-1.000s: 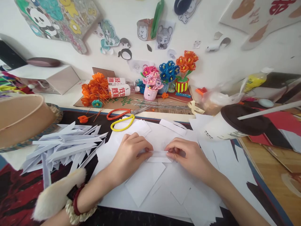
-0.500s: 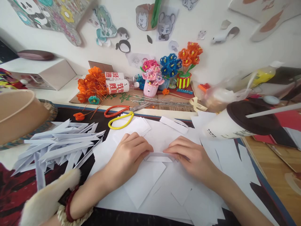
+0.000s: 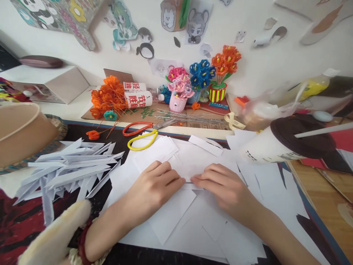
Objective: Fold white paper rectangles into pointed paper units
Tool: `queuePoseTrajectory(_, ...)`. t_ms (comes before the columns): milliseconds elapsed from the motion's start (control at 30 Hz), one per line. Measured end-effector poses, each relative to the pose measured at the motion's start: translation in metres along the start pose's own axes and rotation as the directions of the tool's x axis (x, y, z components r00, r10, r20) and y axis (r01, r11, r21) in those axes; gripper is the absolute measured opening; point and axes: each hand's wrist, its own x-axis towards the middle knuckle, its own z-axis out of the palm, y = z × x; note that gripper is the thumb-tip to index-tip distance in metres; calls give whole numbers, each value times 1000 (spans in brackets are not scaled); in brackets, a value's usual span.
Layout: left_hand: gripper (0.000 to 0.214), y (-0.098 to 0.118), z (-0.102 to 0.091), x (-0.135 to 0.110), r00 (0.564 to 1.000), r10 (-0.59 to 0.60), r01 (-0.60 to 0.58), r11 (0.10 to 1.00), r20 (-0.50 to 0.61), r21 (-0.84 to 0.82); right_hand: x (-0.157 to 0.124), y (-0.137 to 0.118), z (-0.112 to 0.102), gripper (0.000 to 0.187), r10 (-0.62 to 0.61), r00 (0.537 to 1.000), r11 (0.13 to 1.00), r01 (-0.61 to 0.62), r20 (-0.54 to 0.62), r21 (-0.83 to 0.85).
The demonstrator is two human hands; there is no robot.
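Observation:
My left hand (image 3: 154, 186) and my right hand (image 3: 220, 184) lie side by side on a small folded strip of white paper (image 3: 190, 184), fingertips almost meeting over it. Both hands have their fingers curled and pressed down on the strip, which is mostly hidden beneath them. The strip rests on a spread of loose white paper sheets (image 3: 176, 217) over a dark table mat. A fluffy cuff and a bead bracelet sit on my left wrist.
A pile of folded white paper spikes (image 3: 71, 167) lies to the left. Red and yellow scissors (image 3: 143, 134) lie beyond the hands. A lidded cup with a straw (image 3: 286, 145) stands on the right, a tan bowl (image 3: 22, 132) on the left. Pipe-cleaner flowers (image 3: 198, 79) line the wall.
My hands have drawn closer together over the strip, covering more of it. The view has tilted slightly downward and shifted.

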Motion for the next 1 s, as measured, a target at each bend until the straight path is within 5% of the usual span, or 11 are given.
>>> queuePoseTrajectory(500, 28, 4, -1, 2, 996, 83, -85, 985, 24, 149, 3, -6, 4, 22, -136, 990, 951, 140, 33, -275)
queuePoseTrajectory(1000, 23, 12, 7, 4, 994, 87, -103, 947, 67, 306, 2, -7, 9, 28, -131, 991, 951, 134, 30, -278)
